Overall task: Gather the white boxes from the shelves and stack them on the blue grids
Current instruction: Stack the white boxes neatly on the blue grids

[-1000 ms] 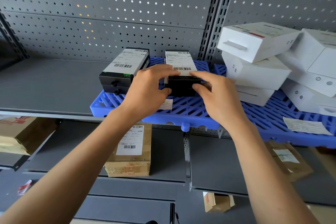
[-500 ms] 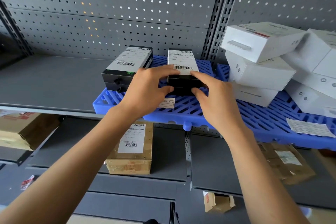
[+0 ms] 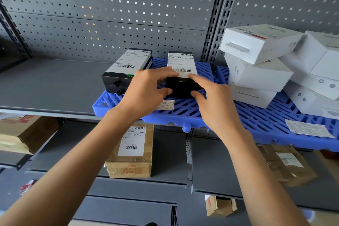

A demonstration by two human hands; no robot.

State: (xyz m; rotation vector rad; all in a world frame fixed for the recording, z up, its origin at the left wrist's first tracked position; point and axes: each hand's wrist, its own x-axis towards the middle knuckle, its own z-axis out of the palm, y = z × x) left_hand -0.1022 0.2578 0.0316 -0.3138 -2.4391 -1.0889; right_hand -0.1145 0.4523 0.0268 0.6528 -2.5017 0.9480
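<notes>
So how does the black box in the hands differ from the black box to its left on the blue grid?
The right black box is gripped at its near end by the left hand and right hand; the left black box is untouched. The left one shows two stacked layers with round holes on its front and a green mark; the right one's front is plain black. Both carry white barcode labels and sit on the blue grid.
</notes>
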